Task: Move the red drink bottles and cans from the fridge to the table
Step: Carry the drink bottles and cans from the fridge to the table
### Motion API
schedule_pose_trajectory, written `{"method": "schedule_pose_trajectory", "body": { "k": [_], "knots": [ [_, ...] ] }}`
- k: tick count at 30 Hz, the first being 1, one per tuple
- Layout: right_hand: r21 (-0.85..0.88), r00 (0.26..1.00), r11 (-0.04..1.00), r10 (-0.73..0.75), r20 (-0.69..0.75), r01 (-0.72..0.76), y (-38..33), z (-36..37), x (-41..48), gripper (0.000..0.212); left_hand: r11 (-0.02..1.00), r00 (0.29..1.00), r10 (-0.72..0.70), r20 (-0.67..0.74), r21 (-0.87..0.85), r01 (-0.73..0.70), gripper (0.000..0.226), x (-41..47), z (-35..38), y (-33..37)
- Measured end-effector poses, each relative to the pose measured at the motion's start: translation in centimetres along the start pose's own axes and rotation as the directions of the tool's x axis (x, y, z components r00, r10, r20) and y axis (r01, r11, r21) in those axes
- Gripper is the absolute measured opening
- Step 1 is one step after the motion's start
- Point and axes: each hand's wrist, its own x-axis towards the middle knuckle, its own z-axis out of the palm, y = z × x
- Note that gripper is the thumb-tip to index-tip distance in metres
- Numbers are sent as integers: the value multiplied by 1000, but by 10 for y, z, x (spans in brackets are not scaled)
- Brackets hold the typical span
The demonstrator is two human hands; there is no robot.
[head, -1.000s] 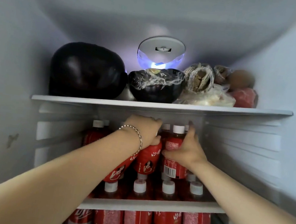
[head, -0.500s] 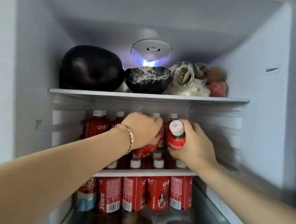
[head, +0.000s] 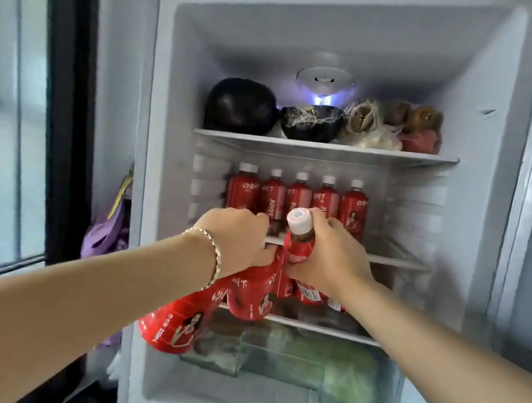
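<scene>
**Clerk:** Where do the hands stand?

**Inspector:** Both are before the open fridge (head: 165, 188), level with its middle shelf (head: 398, 262). The left hand (head: 235, 241), with a gold bracelet (head: 213, 258) on the wrist, has its fingers curled over the necks of two red bottles. The lower bottle (head: 174, 321) hangs tilted, out past the fridge's front edge. The upper bottle (head: 252, 296) is just beside it. The right hand (head: 330, 264) is wrapped round a third bottle (head: 299, 249), whose white cap (head: 299, 219) tips toward the camera.

**Clerk:** Does the right hand hold a second bottle?

**Inspector:** He cannot tell. A barcode label (head: 309, 295) shows beneath the palm, but the hand hides whether that item is held or standing.

**Clerk:** What markings are there?

**Inspector:** The lower bottle reads "JUICE" in white along its bottom edge, and the small print after it is illegible. White Chinese characters and a printed portrait also appear on the label.

**Clerk:** What stock remains?

**Inspector:** A row of bottles (head: 298, 199), red with white caps, stands upright at the back of the middle shelf. "JUICE" runs vertically on the second from the left.

**Clerk:** What else is inside?

**Inspector:** On the top shelf (head: 326, 147) are a dark aubergine (head: 240, 106), a film-wrapped dark item (head: 310, 122) and bagged food (head: 369, 127), under a lit lamp (head: 323, 87). At the bottom, a clear drawer (head: 320, 367) holds greens.
</scene>
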Motion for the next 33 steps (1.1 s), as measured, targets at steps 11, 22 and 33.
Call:
{"method": "schedule_pose_trajectory", "body": {
  "k": [11,22,33],
  "knots": [
    [235,860,938,-331,388,255,-167,72,-101,69,894,848,-448,283,161,418,44,-232,7,-70],
    [660,483,597,-789,379,456,-442,75,-277,77,521,462,-852,245,482,705,37,-542,-96,-144],
    [906,-25,138,-987,161,401,-703,-17,-537,85,-12,-71,-994,83,561,828,36,-869,-247,-113]
  ]
}}
